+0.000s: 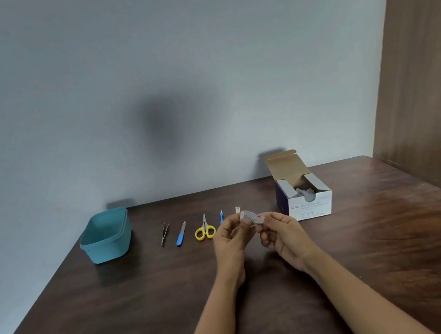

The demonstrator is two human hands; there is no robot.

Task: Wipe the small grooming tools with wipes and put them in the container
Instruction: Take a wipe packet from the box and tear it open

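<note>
You are holding a small, pale, crinkled wipe packet (pixel 251 217) above the table (pixel 122 316), your left hand (pixel 230 238) and right hand (pixel 284 233) each pinching one end. Beyond it, tweezers (pixel 164 232), a file (pixel 181 234), yellow scissors (pixel 205 229) and a clipper (pixel 237 209) are lying in a row between the teal container (pixel 106 237) and the open swab box (pixel 307 204).

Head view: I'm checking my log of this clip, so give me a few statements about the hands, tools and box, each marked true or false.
1. The left hand and the right hand both pinch one wipe packet. True.
2. The scissors lie inside the teal container. False: the scissors lie on the table, right of the teal container.
3. The swab box has its lid flap up. True.
4. The tweezers lie next to the swab box. False: the tweezers are the tool nearest the teal container.
</note>
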